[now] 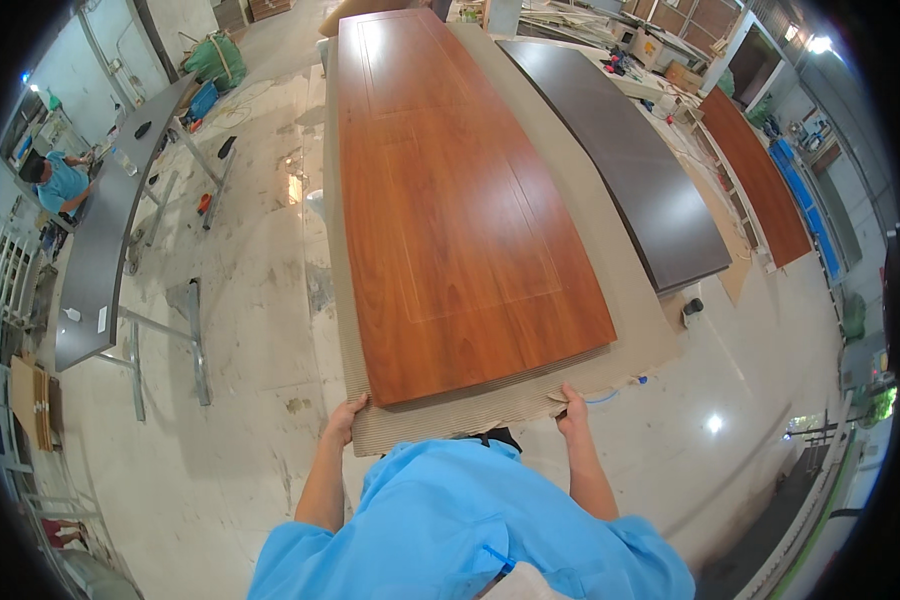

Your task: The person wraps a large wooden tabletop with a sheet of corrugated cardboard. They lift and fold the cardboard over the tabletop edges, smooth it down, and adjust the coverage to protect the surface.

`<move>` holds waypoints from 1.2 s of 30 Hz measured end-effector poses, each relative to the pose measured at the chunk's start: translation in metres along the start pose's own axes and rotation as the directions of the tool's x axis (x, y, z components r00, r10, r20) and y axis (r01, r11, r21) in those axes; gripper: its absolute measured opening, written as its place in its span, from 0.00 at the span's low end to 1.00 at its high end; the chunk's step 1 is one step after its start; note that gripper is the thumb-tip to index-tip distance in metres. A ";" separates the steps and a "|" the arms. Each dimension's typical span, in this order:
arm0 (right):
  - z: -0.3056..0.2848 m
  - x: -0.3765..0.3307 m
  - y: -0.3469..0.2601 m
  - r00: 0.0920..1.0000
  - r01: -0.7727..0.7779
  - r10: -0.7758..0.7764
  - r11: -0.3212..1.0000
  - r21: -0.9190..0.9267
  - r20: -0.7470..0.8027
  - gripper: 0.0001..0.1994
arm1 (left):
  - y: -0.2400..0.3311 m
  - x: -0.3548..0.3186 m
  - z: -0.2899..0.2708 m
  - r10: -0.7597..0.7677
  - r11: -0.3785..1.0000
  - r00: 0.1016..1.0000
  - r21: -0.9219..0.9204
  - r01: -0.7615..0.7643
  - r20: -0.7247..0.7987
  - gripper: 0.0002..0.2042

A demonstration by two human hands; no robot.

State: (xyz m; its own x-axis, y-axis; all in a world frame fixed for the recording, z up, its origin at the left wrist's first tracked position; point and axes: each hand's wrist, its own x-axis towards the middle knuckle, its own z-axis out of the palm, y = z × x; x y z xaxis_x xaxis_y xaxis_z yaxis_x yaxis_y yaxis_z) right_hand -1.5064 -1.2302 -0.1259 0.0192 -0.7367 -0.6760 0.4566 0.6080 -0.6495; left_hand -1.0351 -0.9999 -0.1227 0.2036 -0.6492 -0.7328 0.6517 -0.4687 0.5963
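A corrugated cardboard sheet (410,422) lies beneath a glossy red-brown wooden panel (460,210), its near edge held in two bare hands.

Taking clock directions from the wooden panel's centre, both layers stretch from six o'clock away toward twelve; a long dark worktop (125,210) on metal legs stands at nine, with a co-worker (62,185) in blue behind it, and a dark grey panel (625,145) lies at two; the left hand (342,420) is closed on the sheet's corner at seven, just beside the wooden panel's corner, and the right hand (573,412) pinches the sheet's ragged edge at five.
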 end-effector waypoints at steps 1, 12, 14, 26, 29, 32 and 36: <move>0.000 -0.001 0.000 0.999 0.004 -0.004 1.000 0.000 0.035 0.17 | -0.002 -0.001 0.001 -0.024 1.000 0.999 -0.005 0.024 -0.030 0.21; -0.003 0.003 -0.001 0.999 -0.021 0.021 1.000 0.013 0.025 0.16 | -0.004 -0.008 0.002 0.033 0.999 0.999 -0.006 -0.033 -0.008 0.22; -0.005 0.006 0.000 0.999 -0.034 0.034 0.999 -0.001 0.041 0.17 | -0.006 -0.006 0.001 0.038 0.999 0.999 -0.012 -0.038 0.001 0.22; -0.009 0.011 0.003 0.998 -0.065 0.066 0.997 -0.050 0.020 0.17 | -0.003 -0.008 0.007 0.045 0.999 0.998 -0.011 -0.045 -0.048 0.20; -0.011 0.011 0.004 0.998 -0.065 0.065 0.996 -0.058 -0.009 0.17 | -0.002 -0.008 0.009 0.041 0.999 0.999 -0.028 -0.042 -0.027 0.19; -0.014 0.009 0.007 0.998 -0.062 0.061 0.996 -0.063 -0.022 0.17 | -0.003 -0.009 0.009 0.031 0.999 0.999 -0.033 -0.032 -0.030 0.18; -0.017 0.006 0.010 0.996 -0.073 0.072 0.997 -0.021 -0.058 0.18 | -0.005 -0.007 0.007 0.013 0.998 1.000 -0.057 -0.013 -0.008 0.18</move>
State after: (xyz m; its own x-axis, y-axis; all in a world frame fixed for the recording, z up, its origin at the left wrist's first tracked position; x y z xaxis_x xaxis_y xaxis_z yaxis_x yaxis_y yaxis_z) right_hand -1.5166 -1.2238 -0.1427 0.0005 -0.6726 -0.7400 0.4351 0.6664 -0.6055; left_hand -1.0454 -0.9975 -0.1185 0.2177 -0.6503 -0.7278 0.6896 -0.4252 0.5862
